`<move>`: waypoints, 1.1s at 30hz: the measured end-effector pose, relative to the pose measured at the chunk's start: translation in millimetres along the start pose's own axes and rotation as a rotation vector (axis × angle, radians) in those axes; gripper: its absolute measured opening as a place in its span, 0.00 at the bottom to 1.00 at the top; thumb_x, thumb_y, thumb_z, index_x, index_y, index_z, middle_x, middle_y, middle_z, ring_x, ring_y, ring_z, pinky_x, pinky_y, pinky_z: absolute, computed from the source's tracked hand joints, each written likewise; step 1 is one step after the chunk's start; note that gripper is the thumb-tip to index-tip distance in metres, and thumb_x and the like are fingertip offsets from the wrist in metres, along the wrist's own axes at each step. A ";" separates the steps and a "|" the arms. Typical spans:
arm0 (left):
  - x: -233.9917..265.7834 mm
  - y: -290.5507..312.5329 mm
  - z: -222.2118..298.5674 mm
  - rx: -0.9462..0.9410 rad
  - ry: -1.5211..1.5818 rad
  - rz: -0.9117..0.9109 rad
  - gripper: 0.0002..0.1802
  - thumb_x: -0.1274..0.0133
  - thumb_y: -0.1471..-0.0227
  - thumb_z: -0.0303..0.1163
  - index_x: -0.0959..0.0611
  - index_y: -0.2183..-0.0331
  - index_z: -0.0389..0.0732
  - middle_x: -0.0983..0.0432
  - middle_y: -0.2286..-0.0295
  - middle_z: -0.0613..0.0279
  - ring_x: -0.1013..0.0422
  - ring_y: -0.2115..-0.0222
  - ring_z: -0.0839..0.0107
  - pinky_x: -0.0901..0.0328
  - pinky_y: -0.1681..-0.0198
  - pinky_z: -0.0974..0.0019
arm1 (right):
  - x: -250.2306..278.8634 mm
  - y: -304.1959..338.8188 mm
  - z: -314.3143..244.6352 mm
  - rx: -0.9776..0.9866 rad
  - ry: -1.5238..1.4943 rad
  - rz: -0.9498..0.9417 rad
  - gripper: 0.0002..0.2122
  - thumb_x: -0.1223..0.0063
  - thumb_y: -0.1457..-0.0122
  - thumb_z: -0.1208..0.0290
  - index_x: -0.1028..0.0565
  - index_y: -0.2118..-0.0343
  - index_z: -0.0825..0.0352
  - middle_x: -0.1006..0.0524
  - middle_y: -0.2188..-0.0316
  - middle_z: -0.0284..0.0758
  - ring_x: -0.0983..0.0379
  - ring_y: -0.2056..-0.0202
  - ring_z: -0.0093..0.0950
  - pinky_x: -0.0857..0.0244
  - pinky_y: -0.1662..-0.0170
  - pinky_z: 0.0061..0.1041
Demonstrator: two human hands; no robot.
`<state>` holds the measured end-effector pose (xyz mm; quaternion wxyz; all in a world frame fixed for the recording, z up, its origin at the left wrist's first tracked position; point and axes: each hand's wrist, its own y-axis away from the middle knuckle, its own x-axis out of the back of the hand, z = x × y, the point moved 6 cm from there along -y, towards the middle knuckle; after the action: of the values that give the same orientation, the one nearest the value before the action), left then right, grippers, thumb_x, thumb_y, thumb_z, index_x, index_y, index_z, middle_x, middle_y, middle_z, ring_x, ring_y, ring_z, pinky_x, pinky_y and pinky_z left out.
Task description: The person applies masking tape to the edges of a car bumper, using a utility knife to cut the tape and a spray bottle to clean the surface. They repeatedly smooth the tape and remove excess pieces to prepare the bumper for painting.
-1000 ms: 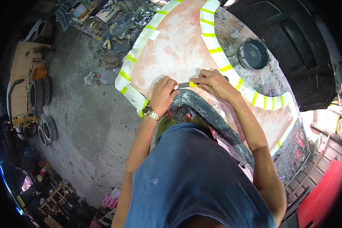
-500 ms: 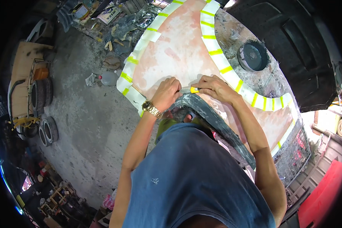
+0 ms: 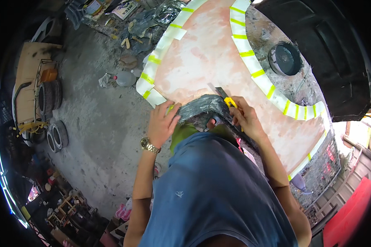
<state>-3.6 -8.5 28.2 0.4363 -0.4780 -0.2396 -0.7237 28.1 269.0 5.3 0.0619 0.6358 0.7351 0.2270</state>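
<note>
My right hand point(image 3: 248, 118) is closed around a yellow box cutter point(image 3: 230, 102); its dark blade points up and left over the panel's near edge. A large pinkish-white curved panel point(image 3: 202, 53) lies in front of me. A dark grey, rough-surfaced strip point(image 3: 204, 106) runs along the panel's near edge, just below the blade. My left hand point(image 3: 161, 121), wearing a metal watch, holds nothing and has its fingers apart, resting by the strip's left end and the panel's near left corner. White paper pieces point(image 3: 248, 59) held by yellow-green tape border the panel.
On the table beyond the panel's right edge stands a round dark tub point(image 3: 285, 59). A large black panel point(image 3: 321, 49) rises at the far right. Left on the floor are a plastic jug point(image 3: 125, 78), tyres point(image 3: 58, 135) and clutter.
My left hand has moved left, off the middle of the near edge, with fingers spreading. My right hand has moved slightly right and down with the box cutter, and its blade now shows.
</note>
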 end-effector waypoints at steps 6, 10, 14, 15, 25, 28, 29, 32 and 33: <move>-9.1 -6.1 -20.2 -0.125 0.098 -0.061 0.20 0.43 0.46 0.36 0.21 0.52 0.42 0.28 0.54 0.61 0.33 0.55 0.59 0.39 0.54 0.56 | -51.5 22.8 1.8 0.232 0.167 0.206 0.17 0.53 0.34 0.75 0.31 0.43 0.66 0.26 0.65 0.39 0.25 0.67 0.32 0.31 0.64 0.30; -19.8 -19.3 -19.3 -0.241 0.223 -0.102 0.18 0.42 0.47 0.34 0.20 0.54 0.40 0.28 0.55 0.61 0.32 0.56 0.60 0.39 0.55 0.57 | -82.7 29.5 -0.4 0.202 0.376 0.376 0.20 0.51 0.36 0.74 0.33 0.41 0.61 0.28 0.63 0.44 0.26 0.64 0.45 0.30 0.62 0.38; -37.1 -31.3 -6.0 -0.331 0.255 -0.162 0.19 0.43 0.47 0.33 0.20 0.53 0.38 0.27 0.57 0.60 0.31 0.56 0.60 0.39 0.56 0.58 | -111.5 22.1 2.4 0.012 0.409 0.431 0.22 0.52 0.36 0.70 0.35 0.39 0.55 0.29 0.64 0.42 0.26 0.66 0.46 0.31 0.65 0.44; -40.5 -32.6 -2.5 -0.368 0.233 -0.184 0.22 0.44 0.46 0.33 0.23 0.50 0.37 0.29 0.58 0.60 0.32 0.57 0.60 0.40 0.57 0.57 | -117.0 20.3 4.4 -0.037 0.394 0.413 0.24 0.49 0.37 0.70 0.35 0.38 0.56 0.29 0.63 0.43 0.26 0.64 0.46 0.32 0.62 0.43; -49.4 -37.6 -1.2 -0.410 0.188 -0.202 0.27 0.44 0.48 0.32 0.27 0.46 0.37 0.32 0.59 0.59 0.34 0.58 0.59 0.40 0.57 0.57 | -130.1 19.4 6.1 -0.046 0.362 0.548 0.23 0.49 0.37 0.71 0.34 0.39 0.54 0.29 0.66 0.40 0.26 0.67 0.44 0.32 0.66 0.43; -52.4 -39.7 1.8 -0.425 0.179 -0.202 0.27 0.44 0.48 0.32 0.27 0.46 0.38 0.32 0.58 0.59 0.34 0.57 0.59 0.40 0.57 0.56 | -128.8 19.7 7.3 -0.056 0.361 0.541 0.22 0.48 0.38 0.71 0.33 0.40 0.54 0.29 0.67 0.39 0.25 0.68 0.43 0.32 0.67 0.42; -53.8 -40.1 3.5 -0.427 0.171 -0.208 0.27 0.44 0.48 0.33 0.27 0.46 0.38 0.32 0.58 0.59 0.34 0.57 0.59 0.40 0.57 0.56 | -128.0 19.6 6.3 -0.043 0.380 0.554 0.22 0.48 0.38 0.71 0.32 0.40 0.54 0.29 0.67 0.39 0.25 0.69 0.42 0.33 0.67 0.42; -57.3 -39.0 7.9 -0.432 0.127 -0.226 0.29 0.43 0.49 0.34 0.27 0.45 0.39 0.33 0.57 0.58 0.35 0.57 0.59 0.40 0.57 0.56 | -127.2 19.7 5.7 -0.022 0.407 0.591 0.21 0.47 0.38 0.70 0.31 0.41 0.53 0.29 0.69 0.38 0.25 0.70 0.41 0.33 0.68 0.41; -58.4 -37.5 9.0 -0.432 0.109 -0.234 0.29 0.43 0.49 0.34 0.28 0.45 0.39 0.33 0.57 0.58 0.35 0.56 0.59 0.40 0.57 0.56 | -127.7 19.9 6.3 -0.021 0.414 0.604 0.21 0.47 0.38 0.70 0.30 0.41 0.53 0.29 0.69 0.38 0.25 0.70 0.40 0.33 0.68 0.41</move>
<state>-22.1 40.8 -17.9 0.2497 -0.4893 -0.1092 -0.8284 72.0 149.4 -17.3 -0.1515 0.7640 0.5088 0.3666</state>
